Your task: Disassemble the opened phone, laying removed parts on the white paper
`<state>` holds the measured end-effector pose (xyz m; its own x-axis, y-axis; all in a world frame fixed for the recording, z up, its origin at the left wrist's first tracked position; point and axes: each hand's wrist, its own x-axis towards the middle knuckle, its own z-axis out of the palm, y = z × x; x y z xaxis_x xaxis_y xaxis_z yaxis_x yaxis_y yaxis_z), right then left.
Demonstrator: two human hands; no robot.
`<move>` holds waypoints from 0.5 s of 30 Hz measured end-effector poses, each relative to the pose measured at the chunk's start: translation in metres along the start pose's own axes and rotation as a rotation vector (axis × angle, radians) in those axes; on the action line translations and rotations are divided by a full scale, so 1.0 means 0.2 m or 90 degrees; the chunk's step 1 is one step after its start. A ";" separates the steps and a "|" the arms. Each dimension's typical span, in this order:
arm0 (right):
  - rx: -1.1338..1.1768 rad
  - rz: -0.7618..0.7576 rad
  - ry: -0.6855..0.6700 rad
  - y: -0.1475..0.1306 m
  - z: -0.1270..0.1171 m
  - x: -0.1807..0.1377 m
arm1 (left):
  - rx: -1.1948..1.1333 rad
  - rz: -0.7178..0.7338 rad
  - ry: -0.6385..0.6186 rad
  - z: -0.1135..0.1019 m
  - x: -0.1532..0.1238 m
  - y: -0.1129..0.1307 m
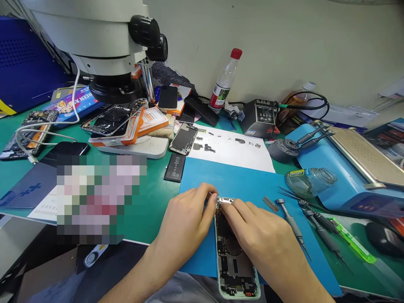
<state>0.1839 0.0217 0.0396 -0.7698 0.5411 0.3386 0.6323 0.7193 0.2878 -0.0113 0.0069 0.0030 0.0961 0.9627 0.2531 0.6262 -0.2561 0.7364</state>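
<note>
An opened phone body point(235, 269) with its circuit boards showing lies on a blue mat point(240, 179) close to me. My left hand point(186, 223) rests on the mat at the phone's top left, fingers curled against its top edge. My right hand point(255, 235) lies over the upper part of the phone, fingertips pinched at the same top edge. What the fingertips hold, if anything, is too small to see.
A white sheet point(233, 149) with small parts and a phone screen point(183, 139) lies behind the mat, a black battery point(175, 167) beside it. Screwdrivers point(292, 223) and tweezers point(318, 227) lie to the right, near a glass jar point(311, 181). A microscope point(107, 46) stands at back left, a bottle point(224, 82) behind.
</note>
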 end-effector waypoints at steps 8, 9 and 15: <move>-0.010 -0.025 0.011 0.01 0.03 -0.02 | 0.000 0.009 0.003 0.00 0.00 0.00; 0.002 -0.017 0.013 0.01 0.04 -0.02 | 0.001 0.011 0.005 0.00 0.00 0.00; 0.108 0.107 0.060 0.04 0.05 -0.03 | 0.000 0.018 0.010 -0.01 0.00 0.00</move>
<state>0.1922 0.0290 0.0318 -0.6391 0.6217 0.4528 0.7204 0.6901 0.0694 -0.0119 0.0068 0.0040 0.1014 0.9535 0.2840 0.6237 -0.2833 0.7285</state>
